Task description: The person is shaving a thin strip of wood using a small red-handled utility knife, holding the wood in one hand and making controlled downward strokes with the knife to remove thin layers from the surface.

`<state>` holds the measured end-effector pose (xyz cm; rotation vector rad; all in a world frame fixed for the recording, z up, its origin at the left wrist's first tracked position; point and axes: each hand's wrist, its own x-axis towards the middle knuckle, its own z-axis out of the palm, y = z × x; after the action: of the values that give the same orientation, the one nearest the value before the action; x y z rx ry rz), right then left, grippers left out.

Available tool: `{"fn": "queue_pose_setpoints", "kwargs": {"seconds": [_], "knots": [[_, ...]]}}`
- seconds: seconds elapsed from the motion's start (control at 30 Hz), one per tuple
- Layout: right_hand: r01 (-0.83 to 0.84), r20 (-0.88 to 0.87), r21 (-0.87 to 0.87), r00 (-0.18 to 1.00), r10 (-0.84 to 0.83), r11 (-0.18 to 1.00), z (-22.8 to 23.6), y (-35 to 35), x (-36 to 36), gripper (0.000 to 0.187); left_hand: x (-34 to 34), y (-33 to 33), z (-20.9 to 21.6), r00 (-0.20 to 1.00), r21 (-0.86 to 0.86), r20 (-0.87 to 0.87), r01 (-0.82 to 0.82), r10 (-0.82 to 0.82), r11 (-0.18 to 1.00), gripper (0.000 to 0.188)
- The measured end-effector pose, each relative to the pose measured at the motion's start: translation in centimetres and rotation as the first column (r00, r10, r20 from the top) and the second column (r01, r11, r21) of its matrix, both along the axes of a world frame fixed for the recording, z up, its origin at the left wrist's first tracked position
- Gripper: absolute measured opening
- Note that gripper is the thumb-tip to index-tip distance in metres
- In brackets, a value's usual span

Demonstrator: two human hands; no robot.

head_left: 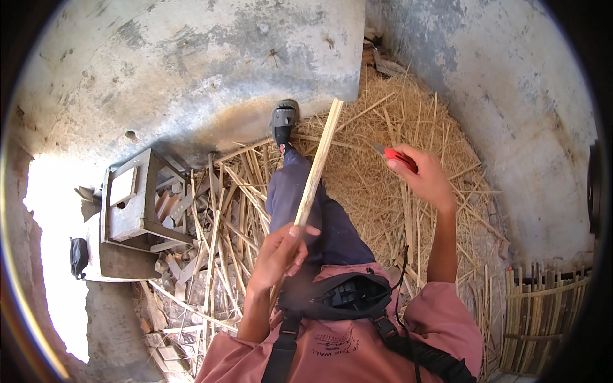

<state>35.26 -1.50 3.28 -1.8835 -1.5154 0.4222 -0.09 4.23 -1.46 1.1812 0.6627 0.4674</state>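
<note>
My left hand (281,253) is closed round the lower part of a long pale strip of split bamboo or wood (319,156). The strip slants up and away over my leg, its far end near my shoe. In my right hand (426,179) is a red-handled utility knife (402,159), its short blade pointing to the left. The knife is held off to the right of the strip, apart from it. Beneath the knife lies a thick bed of straw-coloured shavings (364,166).
A wooden stool-like frame (143,204) lies at the left beside broken bricks. Long split strips (217,255) are scattered by my legs. A worn plaster wall (191,64) rises ahead, and another (530,115) stands at right. A slatted basket (543,319) sits at lower right.
</note>
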Motion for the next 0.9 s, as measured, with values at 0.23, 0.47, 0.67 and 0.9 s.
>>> {"fn": "queue_pose_setpoints", "kwargs": {"seconds": [0.23, 0.47, 0.67, 0.9], "knots": [[-0.278, 0.074, 0.463, 0.958, 0.276, 0.841, 0.4, 0.6, -8.4, 0.026, 0.5, -0.8, 0.2, 0.999, 0.071, -0.018, -0.035, 0.036, 0.997, 0.050], [-0.335, 0.277, 0.406, 0.932, 0.235, 0.850, -0.8, 0.6, -11.1, 0.035, 0.3, -1.0, 1.2, 0.996, 0.115, -0.043, -0.076, 0.081, 0.990, 0.050], [-0.322, 0.316, 0.465, 0.930, 0.185, 0.825, -1.7, 1.1, -11.7, 0.036, 0.3, -1.4, 1.6, 0.983, 0.204, -0.066, -0.153, 0.170, 0.967, 0.047], [-0.320, 0.363, 0.482, 0.920, 0.147, 0.815, -1.8, 1.2, -11.9, 0.039, 0.0, -1.2, 1.4, 0.978, 0.201, -0.061, -0.186, 0.202, 0.962, 0.044]]}}
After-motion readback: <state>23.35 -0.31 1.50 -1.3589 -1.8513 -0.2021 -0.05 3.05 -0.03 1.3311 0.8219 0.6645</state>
